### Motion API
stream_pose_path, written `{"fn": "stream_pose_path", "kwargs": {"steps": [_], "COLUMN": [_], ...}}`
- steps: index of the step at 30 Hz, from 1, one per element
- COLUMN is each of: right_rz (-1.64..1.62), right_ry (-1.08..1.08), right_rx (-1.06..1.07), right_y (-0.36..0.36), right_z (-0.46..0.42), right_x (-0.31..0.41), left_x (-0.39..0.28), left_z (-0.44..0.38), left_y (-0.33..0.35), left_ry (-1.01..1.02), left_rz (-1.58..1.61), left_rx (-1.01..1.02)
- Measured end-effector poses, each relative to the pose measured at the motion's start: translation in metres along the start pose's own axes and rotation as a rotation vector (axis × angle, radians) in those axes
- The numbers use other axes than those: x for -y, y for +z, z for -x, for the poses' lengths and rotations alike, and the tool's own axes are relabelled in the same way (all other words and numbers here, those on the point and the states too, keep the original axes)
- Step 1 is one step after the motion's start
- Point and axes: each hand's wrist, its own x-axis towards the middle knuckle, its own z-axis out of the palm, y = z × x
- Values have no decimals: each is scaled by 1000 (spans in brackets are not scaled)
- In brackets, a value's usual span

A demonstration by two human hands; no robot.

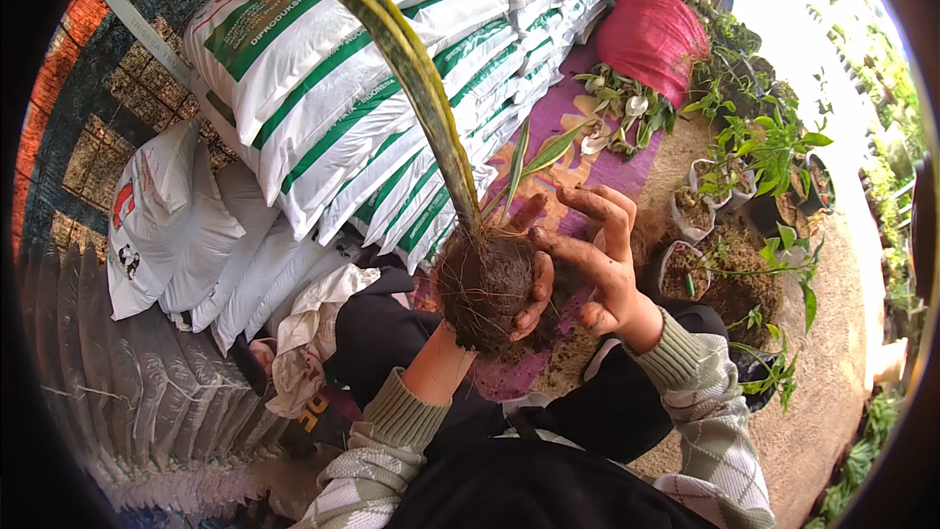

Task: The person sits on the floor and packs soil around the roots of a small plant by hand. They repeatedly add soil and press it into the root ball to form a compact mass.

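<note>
My left hand (540, 301) cups the root ball (488, 286) of a snake plant from below, its soiled fingers wrapped around the right side. Dark soil and thin, stringy roots make up the ball. From its top rises one long, yellow-edged leaf (411, 59), leaning toward the upper left. Shorter variegated leaves (547, 150) show behind the ball; whether they belong to the same plant I cannot tell. At the ball's right edge is my right hand (613, 264), fingers spread and bent, dirt on the fingertips. One of its fingertips is close to or touching the soil.
White-and-green printed sacks (352, 88) are stacked ahead, with plain white bags (169, 228) at left. Dark plastic bundles (147, 382) lie lower left. A red sack (650, 40) stands beyond the purple mat (543, 114). Potted seedlings (690, 213) and loose soil (742, 272) are at right.
</note>
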Motion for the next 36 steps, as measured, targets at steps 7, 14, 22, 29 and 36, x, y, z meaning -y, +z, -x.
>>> {"fn": "stream_pose_path", "kwargs": {"steps": [7,14,22,29,36], "right_rz": [81,-77,-295,-236,-488], "right_ry": [-32,111,206,129,161], "right_rx": [77,81,-124,68,169], "right_y": [-2,-14,-12,-10,-14], "right_z": [3,-6,-10,-12,-20], "right_x": [6,1,15,6,-2], "left_x": [2,-14,-13,-6,6], "left_z": [8,2,-2,-1,12], "left_y": [-2,-26,-21,-5,14], "left_ry": [-63,-100,-144,-185,-83], "left_rz": [46,-19,-45,84,-46], "left_rx": [-14,99,5,-47,-156]}}
